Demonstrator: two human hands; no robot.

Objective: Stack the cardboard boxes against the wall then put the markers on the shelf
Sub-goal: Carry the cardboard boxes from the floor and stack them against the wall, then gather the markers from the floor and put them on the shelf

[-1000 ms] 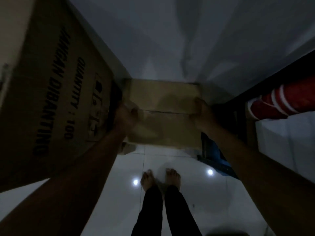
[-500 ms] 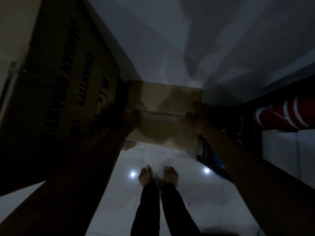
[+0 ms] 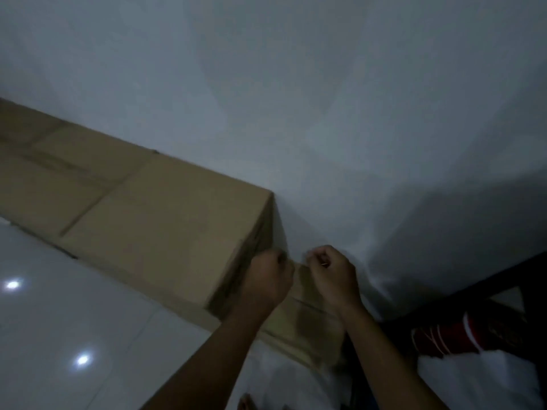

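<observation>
Closest to the camera, both forearms reach forward toward the wall. The left hand (image 3: 266, 279) and right hand (image 3: 331, 276) sit side by side with fingers curled over the far top edge of a small cardboard box (image 3: 302, 327), so both look clenched on it, though the light is dim enough that the exact finger placement is a bit of a guess. The small box sits right under the hands, down low by the white wall (image 3: 325, 113).

Just left of the left hand, touching or nearly touching the small box, is a big long cardboard box (image 3: 142, 214) lying along the wall and running off the left edge of the view. Below and left of the hands is glossy white tile floor (image 3: 74, 321) with a couple of light reflections. Off to the right of the right hand there's a dark shelf frame (image 3: 473, 294) with something red with white stripes (image 3: 444, 338) next to it; no clue what that is.

Looks like the box-stacking step is in hand, with this box being snugged up to the wall. Next move probably calls for letting go and checking that it sits flush. No markers visible anywhere, and the small box's front is hidden behind the arms.
</observation>
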